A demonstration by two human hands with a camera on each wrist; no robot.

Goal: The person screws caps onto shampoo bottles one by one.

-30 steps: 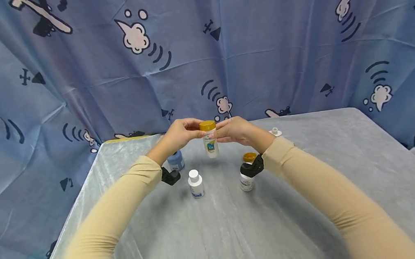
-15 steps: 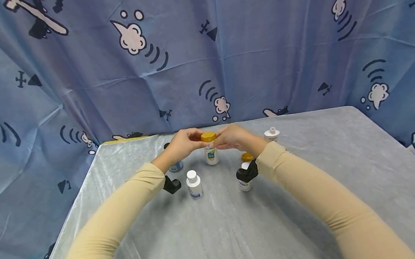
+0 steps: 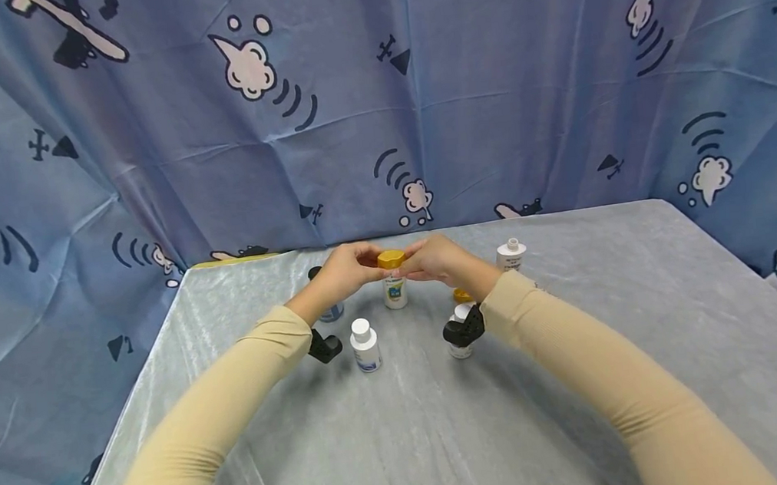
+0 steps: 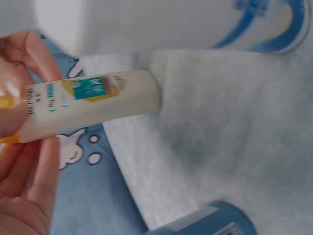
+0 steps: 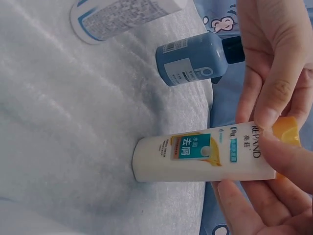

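Observation:
A white shampoo bottle point(image 3: 395, 291) with a yellow cap point(image 3: 391, 258) stands upright on the grey cloth, between both hands. My left hand point(image 3: 348, 268) grips it near the cap from the left, thumb across the front. From the right, my right hand point(image 3: 435, 258) pinches the same upper part. In the right wrist view the bottle's green and yellow label point(image 5: 193, 147) shows fully, and fingers of both hands meet around the cap end. The left wrist view shows the bottle point(image 4: 98, 100) too, its cap mostly covered by the thumb.
A blue bottle point(image 5: 190, 61) with a black cap stands behind my left wrist. Nearer are a white bottle point(image 3: 366, 351) and, partly hidden by the right wrist camera, another white bottle point(image 3: 460, 351). A yellow-topped thing point(image 3: 461, 295) and a white bottle point(image 3: 511, 255) stand at the right.
Both hands have lowered the shampoo bottle from above the cloth onto it. In the last half second hands and bottle have hardly moved.

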